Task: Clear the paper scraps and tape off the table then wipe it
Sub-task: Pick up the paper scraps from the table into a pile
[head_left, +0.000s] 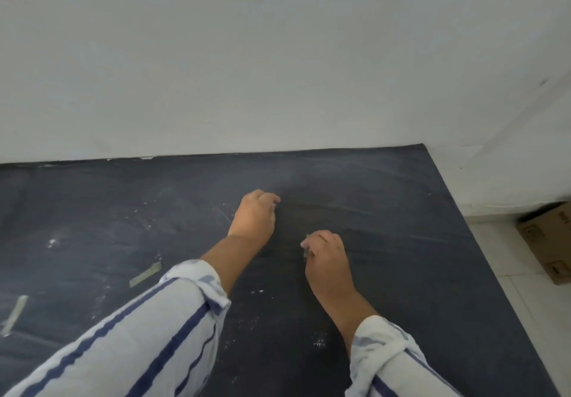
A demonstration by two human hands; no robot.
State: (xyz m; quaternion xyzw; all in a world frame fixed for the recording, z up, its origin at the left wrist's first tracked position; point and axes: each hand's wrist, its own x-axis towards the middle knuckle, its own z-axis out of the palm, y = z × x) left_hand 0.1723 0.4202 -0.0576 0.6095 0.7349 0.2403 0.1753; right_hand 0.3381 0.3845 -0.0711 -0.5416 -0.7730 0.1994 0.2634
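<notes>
The table has a dark blue-grey top, dusted with white specks. My left hand is at its middle, fingers curled down with the fingertips against the surface; what they hold is hidden. Just right of it, my right hand pinches a small greyish piece of tape between thumb and fingers. Two strips of pale tape are stuck flat on the left part of the table, one beside my left sleeve, the other near the left edge of view. Small white paper crumbs lie scattered at the left.
A white wall runs along the table's far edge. The table's right edge slants down toward the lower right. Beyond it is a pale tiled floor with a brown cardboard box. More white crumbs lie near my right sleeve.
</notes>
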